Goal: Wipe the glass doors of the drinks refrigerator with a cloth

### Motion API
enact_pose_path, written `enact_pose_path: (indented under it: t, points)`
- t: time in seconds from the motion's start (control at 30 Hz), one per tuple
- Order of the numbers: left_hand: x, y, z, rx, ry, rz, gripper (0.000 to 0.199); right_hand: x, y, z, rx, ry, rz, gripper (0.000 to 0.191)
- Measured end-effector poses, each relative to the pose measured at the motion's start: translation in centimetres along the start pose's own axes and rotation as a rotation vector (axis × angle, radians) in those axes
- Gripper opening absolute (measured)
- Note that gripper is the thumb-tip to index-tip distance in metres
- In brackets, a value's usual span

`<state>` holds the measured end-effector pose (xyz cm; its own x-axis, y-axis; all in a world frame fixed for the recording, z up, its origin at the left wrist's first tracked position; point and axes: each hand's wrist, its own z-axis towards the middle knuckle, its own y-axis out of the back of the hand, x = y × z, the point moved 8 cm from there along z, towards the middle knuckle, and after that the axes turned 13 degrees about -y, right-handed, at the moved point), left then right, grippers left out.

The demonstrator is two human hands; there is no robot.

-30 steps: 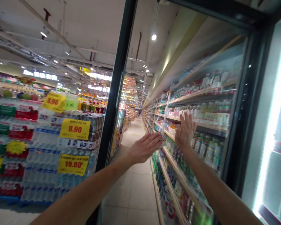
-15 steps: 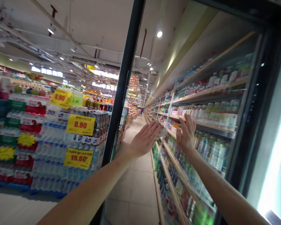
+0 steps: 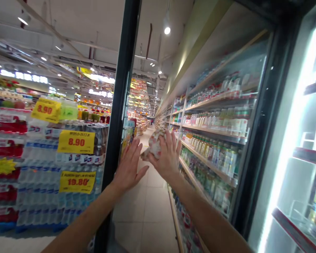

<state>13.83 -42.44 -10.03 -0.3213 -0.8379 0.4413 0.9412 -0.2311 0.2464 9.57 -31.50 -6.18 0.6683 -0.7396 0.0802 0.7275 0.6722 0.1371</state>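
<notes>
A crumpled, patterned light cloth (image 3: pixel 154 144) is pressed up against the glass door (image 3: pixel 150 45), which stands swung out in front of me. My right hand (image 3: pixel 168 154) lies over the cloth's right side, its fingers bent onto it. Just left of it, my left hand (image 3: pixel 129 165) has its fingers stretched and the thumb apart, near the door's black edge frame (image 3: pixel 121 77). That hand holds nothing. Whether its palm touches the glass, I cannot tell.
Through the glass appear long shelves (image 3: pixel 213 131) of bottled drinks and a tiled aisle (image 3: pixel 144 211). At left stands a stack of bottle packs (image 3: pixel 39 175) with yellow price signs (image 3: pixel 76 141). The lit cooler interior (image 3: pixel 300 147) with dark-edged shelves is at right.
The cloth has passed from under my left hand to my right hand. My right hand moved left onto it; my left hand moved left and lower. The view has turned slightly right.
</notes>
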Motion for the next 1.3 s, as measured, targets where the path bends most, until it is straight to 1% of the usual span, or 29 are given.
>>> enact_pose_path:
  t: [0.07, 0.1, 0.13, 0.17, 0.2, 0.3, 0.33, 0.37, 0.4, 0.43, 0.5, 0.57, 0.6, 0.63, 0.67, 0.7, 0.8, 0.83, 0.87, 0.9, 0.97, 1.0, 1.03, 1.07, 1.17, 1.2, 1.23, 1.27, 1.3]
  points:
    - [0.2, 0.0, -0.2, -0.015, 0.006, 0.006, 0.069, 0.4, -0.6, -0.2, 0.01, -0.026, -0.003, 0.06]
    - [0.3, 0.0, -0.2, -0.02, 0.011, 0.014, 0.068, -0.2, -0.6, -0.1, 0.012, -0.032, -0.012, 0.06]
    - [0.3, -0.2, -0.2, -0.022, 0.015, 0.026, 0.068, -1.6, -0.4, 0.0, 0.004, -0.046, -0.029, 0.059]
    - [0.3, -0.3, -0.1, -0.023, 0.019, 0.041, 0.067, -3.8, 0.3, 0.2, -0.021, -0.074, -0.055, 0.059]
    - [0.2, -0.5, 0.0, -0.025, 0.024, 0.061, 0.067, -6.7, 1.2, 0.5, -0.06, -0.112, -0.09, 0.059]
    - [-0.1, -1.3, 0.2, -0.023, 0.065, 0.143, 0.068, -16.9, 5.7, 0.7, -0.281, -0.347, -0.204, 0.056]
    - [-0.2, -1.5, 0.2, -0.024, 0.087, 0.177, 0.068, -19.2, 7.0, 0.5, -0.359, -0.397, -0.221, 0.055]
    - [-0.3, -1.7, 0.2, -0.032, 0.106, 0.213, 0.069, -20.7, 7.8, 0.0, -0.422, -0.449, -0.227, 0.053]
    - [-0.4, -1.8, 0.3, -0.044, 0.12, 0.245, 0.069, -21.0, 7.9, -0.5, -0.433, -0.441, -0.219, 0.052]
    - [-0.5, -1.9, 0.3, -0.057, 0.127, 0.269, 0.07, -20.0, 7.5, -0.9, -0.414, -0.393, -0.2, 0.052]
    - [-0.4, -2.0, 0.5, -0.074, 0.124, 0.291, 0.071, -15.8, 5.2, -2.0, -0.292, -0.224, -0.162, 0.053]
    - [-0.4, -2.0, 0.6, -0.081, 0.12, 0.294, 0.071, -11.2, 2.5, -2.9, -0.119, -0.057, -0.147, 0.052]
    - [-0.5, -2.1, 0.5, -0.079, 0.125, 0.291, 0.072, -9.7, 1.7, -3.2, -0.077, 0.001, -0.147, 0.05]
    - [-0.7, -2.1, 0.3, -0.08, 0.139, 0.291, 0.072, -9.2, 1.4, -3.3, -0.058, 0.014, -0.159, 0.049]
    - [-1.1, -2.3, -0.1, -0.081, 0.151, 0.287, 0.071, -9.6, 1.6, -3.2, -0.068, -0.008, -0.176, 0.047]
    - [-1.8, -2.6, -0.5, -0.073, 0.157, 0.273, 0.07, -10.7, 2.2, -2.9, -0.107, -0.066, -0.195, 0.046]
    - [-4.8, -4.1, -2.3, -0.045, 0.118, 0.205, 0.065, -14.9, 4.6, -2.9, -0.254, -0.302, -0.229, 0.048]
    - [-5.8, -4.6, -2.9, -0.042, 0.103, 0.187, 0.064, -15.3, 4.8, -3.3, -0.263, -0.33, -0.226, 0.049]
    - [-6.5, -5.0, -3.4, -0.042, 0.096, 0.175, 0.062, -14.9, 4.6, -3.8, -0.24, -0.307, -0.215, 0.05]
    - [-7.0, -5.3, -3.8, -0.047, 0.099, 0.173, 0.062, -13.8, 3.9, -4.4, -0.186, -0.24, -0.196, 0.051]
    - [-7.3, -5.6, -4.3, -0.051, 0.113, 0.181, 0.061, -11.0, 2.2, -6.0, -0.045, -0.038, -0.146, 0.05]
    - [-7.2, -5.6, -4.4, -0.05, 0.12, 0.18, 0.06, -10.2, 1.7, -6.7, -0.001, 0.023, -0.133, 0.049]
    - [-7.0, -5.6, -4.4, -0.048, 0.127, 0.178, 0.059, -10.2, 1.6, -7.1, 0.013, 0.034, -0.135, 0.048]
    - [-6.8, -5.7, -4.4, -0.044, 0.136, 0.177, 0.058, -11.0, 1.9, -7.1, -0.009, -0.016, -0.151, 0.047]
    - [-6.3, -5.8, -4.4, -0.028, 0.155, 0.176, 0.056, -16.2, 4.3, -6.8, -0.194, -0.363, -0.226, 0.047]
    - [-6.3, -5.9, -4.3, -0.023, 0.154, 0.178, 0.056, -17.4, 4.9, -6.9, -0.244, -0.447, -0.235, 0.048]
    - [-6.3, -6.0, -4.3, -0.024, 0.152, 0.18, 0.056, -17.8, 5.0, -7.1, -0.262, -0.476, -0.234, 0.049]
    - [-6.3, -6.0, -4.4, -0.026, 0.148, 0.181, 0.057, -17.3, 4.7, -7.1, -0.239, -0.443, -0.225, 0.049]
    - [-6.2, -6.1, -4.4, -0.026, 0.145, 0.18, 0.058, -16.2, 4.0, -7.2, -0.181, -0.358, -0.211, 0.049]
